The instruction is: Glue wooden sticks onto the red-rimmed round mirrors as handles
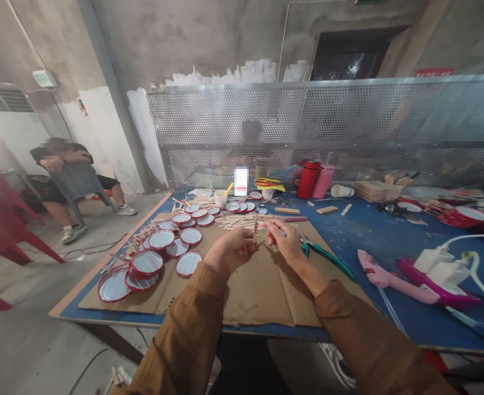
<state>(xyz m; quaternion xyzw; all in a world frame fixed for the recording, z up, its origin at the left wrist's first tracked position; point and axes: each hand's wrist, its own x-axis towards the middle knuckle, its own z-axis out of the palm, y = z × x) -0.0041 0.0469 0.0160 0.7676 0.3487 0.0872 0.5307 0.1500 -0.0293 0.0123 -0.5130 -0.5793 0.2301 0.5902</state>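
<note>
My left hand [234, 249] is closed, fingers pinched round a thin reddish-brown stick [255, 224] that stands nearly upright. Close beside it my right hand [283, 239] is also closed in a pinch; whatever is in its fingertips is too small to make out. Both hands are above a cardboard sheet [254, 293]. Just beyond them lies a pile of flat wooden sticks [237, 221]. Several round white discs with red rims [161, 239] are spread and stacked to the left. Pliers with teal handles [328, 257] rest right of my right hand.
A pink glue gun [383, 274] and a magenta power strip [414, 271] with white plugs lie on the blue table [340, 230] at right. Red [308, 180] and pink bottles [324, 182], a lit phone [241, 181] and a perforated metal screen [209, 120] stand behind. Someone sits at far left.
</note>
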